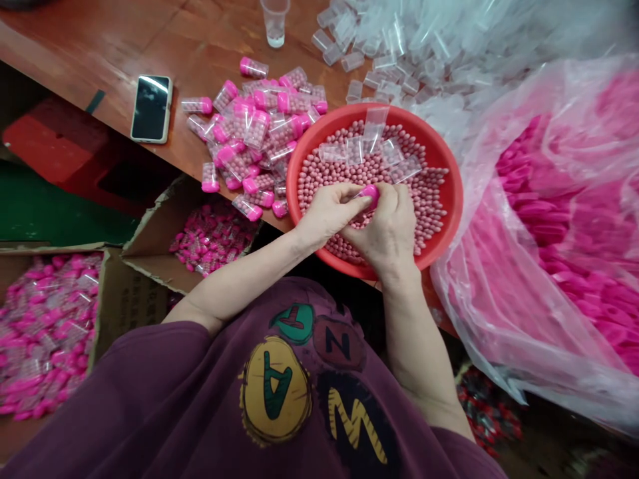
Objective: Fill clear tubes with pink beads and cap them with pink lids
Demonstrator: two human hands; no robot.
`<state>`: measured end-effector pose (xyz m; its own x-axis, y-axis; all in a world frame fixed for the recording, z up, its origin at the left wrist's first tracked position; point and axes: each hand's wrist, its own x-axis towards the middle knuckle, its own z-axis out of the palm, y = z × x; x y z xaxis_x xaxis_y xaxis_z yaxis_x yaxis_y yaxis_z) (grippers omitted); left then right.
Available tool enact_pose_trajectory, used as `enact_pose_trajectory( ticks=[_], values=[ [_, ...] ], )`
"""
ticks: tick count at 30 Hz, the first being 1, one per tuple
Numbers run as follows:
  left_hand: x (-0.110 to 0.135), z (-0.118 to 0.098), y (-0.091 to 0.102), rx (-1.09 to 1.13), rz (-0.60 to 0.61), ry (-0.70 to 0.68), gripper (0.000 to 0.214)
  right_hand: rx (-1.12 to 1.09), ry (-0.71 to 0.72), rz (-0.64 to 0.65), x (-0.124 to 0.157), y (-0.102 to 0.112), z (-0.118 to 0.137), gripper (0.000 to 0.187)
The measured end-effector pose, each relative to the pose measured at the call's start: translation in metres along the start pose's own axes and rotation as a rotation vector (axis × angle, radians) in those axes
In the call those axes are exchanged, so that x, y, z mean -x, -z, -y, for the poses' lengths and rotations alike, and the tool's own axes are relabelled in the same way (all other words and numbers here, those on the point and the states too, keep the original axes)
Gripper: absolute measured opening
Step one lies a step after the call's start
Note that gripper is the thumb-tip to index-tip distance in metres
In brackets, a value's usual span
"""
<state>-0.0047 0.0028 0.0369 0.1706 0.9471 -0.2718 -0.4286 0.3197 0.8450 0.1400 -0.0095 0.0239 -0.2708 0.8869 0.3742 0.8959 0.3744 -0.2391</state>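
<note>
Both hands meet over the near part of a red bowl (446,174) filled with small pink beads (429,193). My left hand (327,211) and my right hand (387,226) are closed together on one small vial with a pink cap (370,193). The vial's clear body is hidden by my fingers. Several empty clear vials (372,143) lie on the beads at the far side of the bowl. Left of the bowl, a heap of filled, pink-capped vials (254,133) rests on the wooden table (100,46).
A phone (151,108) lies on the table at left. A clear cup (274,23) stands at the back. Empty clear vials (394,53) are heaped behind the bowl. A plastic bag of pink caps (564,219) sits at right. Cardboard boxes of filled vials (44,332) stand below left.
</note>
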Motion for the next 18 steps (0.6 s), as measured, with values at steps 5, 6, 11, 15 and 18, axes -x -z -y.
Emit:
enact_pose_trajectory(
  ticks=[5, 6, 11, 15, 18],
  values=[
    [0.0022, -0.0024, -0.0001, 0.026, 0.015, 0.025, 0.026, 0.024, 0.082, 0.005, -0.0019, 0.0036, -0.0069, 0.038],
    [0.0023, -0.0025, -0.0004, 0.034, 0.025, 0.035, 0.028, 0.055, 0.084, 0.008, -0.0009, 0.0042, -0.006, 0.036],
    [0.0015, -0.0004, -0.0022, 0.009, 0.023, 0.088, 0.028, 0.048, 0.048, 0.001, 0.0048, 0.0014, -0.0017, 0.037],
    [-0.0004, 0.0019, -0.002, -0.002, 0.008, 0.069, 0.008, -0.18, -0.001, 0.09, 0.0022, -0.0017, -0.0049, 0.046],
    [-0.0019, 0.0021, -0.0017, -0.029, -0.013, 0.014, 0.013, -0.237, -0.016, 0.11, -0.0028, -0.0015, -0.0052, 0.069]
  ],
)
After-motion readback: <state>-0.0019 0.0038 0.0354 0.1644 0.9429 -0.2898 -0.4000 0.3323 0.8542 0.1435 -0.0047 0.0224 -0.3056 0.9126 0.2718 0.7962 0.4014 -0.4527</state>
